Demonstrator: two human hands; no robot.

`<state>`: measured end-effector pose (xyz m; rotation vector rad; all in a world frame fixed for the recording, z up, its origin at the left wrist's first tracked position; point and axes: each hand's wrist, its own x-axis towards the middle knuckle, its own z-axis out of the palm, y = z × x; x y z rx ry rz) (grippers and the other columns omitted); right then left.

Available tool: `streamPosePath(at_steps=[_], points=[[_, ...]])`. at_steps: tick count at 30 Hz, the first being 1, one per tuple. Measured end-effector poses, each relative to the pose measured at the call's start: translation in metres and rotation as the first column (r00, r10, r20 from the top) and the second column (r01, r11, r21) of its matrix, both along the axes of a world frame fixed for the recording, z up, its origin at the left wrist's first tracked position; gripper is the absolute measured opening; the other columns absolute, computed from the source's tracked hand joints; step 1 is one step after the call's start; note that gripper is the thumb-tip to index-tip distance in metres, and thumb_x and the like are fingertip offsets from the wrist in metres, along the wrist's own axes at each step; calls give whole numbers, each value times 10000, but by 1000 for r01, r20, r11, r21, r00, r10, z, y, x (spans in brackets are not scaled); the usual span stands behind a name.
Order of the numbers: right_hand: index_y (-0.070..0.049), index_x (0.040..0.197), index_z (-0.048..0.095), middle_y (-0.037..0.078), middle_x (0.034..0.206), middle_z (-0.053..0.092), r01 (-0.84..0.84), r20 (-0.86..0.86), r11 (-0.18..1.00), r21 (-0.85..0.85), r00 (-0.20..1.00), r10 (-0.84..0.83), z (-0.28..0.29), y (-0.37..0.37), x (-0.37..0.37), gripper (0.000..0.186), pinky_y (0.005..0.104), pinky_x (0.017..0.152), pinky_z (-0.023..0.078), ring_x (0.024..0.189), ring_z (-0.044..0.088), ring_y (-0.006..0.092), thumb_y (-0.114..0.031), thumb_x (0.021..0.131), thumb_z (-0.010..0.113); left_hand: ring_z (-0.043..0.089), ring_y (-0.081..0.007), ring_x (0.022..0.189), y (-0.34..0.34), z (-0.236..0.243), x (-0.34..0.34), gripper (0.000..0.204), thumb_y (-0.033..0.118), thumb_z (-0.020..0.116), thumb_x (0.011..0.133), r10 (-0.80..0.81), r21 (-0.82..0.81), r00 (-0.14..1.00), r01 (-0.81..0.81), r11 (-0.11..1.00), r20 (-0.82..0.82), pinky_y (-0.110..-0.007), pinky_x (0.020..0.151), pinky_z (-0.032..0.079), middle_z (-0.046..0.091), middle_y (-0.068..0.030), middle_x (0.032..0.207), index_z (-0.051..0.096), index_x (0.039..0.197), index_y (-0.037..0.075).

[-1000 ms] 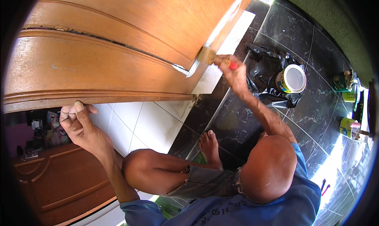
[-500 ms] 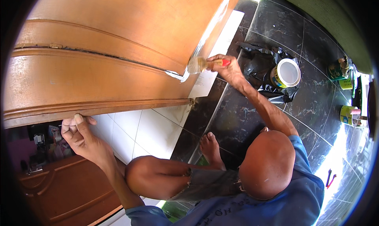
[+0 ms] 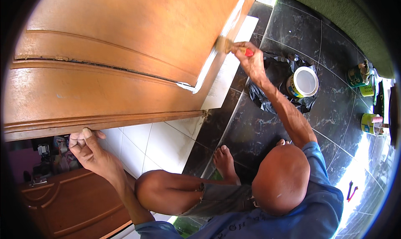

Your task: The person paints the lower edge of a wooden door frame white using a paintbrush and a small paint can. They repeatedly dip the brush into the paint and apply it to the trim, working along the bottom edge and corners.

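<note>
Black tiles (image 3: 292, 28) bear a bucket (image 3: 301, 83) beyond the door (image 3: 133, 49), right hand (image 3: 252, 63) pinching a brush (image 3: 224, 44), left hand (image 3: 91, 150) at the door's near edge, grip unclear.

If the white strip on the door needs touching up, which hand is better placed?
Likely the right hand: it holds the brush at the white strip, and the can stands nearby. The left hand, at the door's edge, holds no brush.

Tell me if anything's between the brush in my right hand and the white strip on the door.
Nothing visible is. Your right hand holds the paintbrush, its slightly blurred bristles right at the white strip on the wooden door.
</note>
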<state>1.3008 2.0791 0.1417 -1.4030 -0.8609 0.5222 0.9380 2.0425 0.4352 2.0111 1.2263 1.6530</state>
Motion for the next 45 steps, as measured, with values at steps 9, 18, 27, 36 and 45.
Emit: streamPosePath(at_steps=[9, 18, 27, 36, 45], points=[[46, 1057, 718, 115, 911, 744, -428, -356, 901, -74, 855, 377, 9, -12, -18, 244, 269, 745, 593, 815, 729, 158, -118, 879, 742, 512, -106, 763, -4, 1, 3, 187, 149, 605, 1037, 61, -18, 998, -62, 998, -17, -263, 782, 422, 577, -37, 818, 490, 1116, 25], [43, 1042, 719, 133, 910, 741, -204, -268, 979, -20, 944, 192, 2, 51, 77, 226, 302, 751, 612, 801, 730, 192, -140, 910, 728, 492, -105, 759, -6, 2, 7, 179, 168, 571, 1057, 64, -9, 994, -65, 998, -92, -257, 753, 407, 569, -43, 823, 467, 1108, 31], [28, 1102, 727, 115, 907, 754, 124, 1, 991, -53, 992, -124, 17, 69, 96, 396, 295, 783, 584, 838, 716, 163, -311, 898, 729, 497, -107, 738, -5, 2, 5, 178, 152, 571, 1055, 112, 22, 989, -111, 994, -96, -248, 698, 407, 607, -60, 852, 481, 1131, 18], [22, 1068, 718, 106, 913, 742, -252, -177, 958, -134, 958, 227, 8, 13, 17, 281, 276, 756, 568, 842, 706, 135, -189, 885, 755, 488, -117, 748, -7, 3, 9, 181, 144, 549, 1062, 141, 11, 983, -141, 990, -116, -251, 705, 409, 607, -83, 880, 473, 1153, 7], [54, 1007, 706, 124, 905, 735, -202, -337, 979, 0, 922, 190, 7, 57, 93, 230, 287, 747, 611, 788, 733, 184, -145, 894, 727, 476, -109, 739, -7, 2, 10, 177, 163, 561, 1059, 124, -3, 989, -124, 992, -79, -247, 715, 401, 584, -59, 849, 504, 1142, 17]])
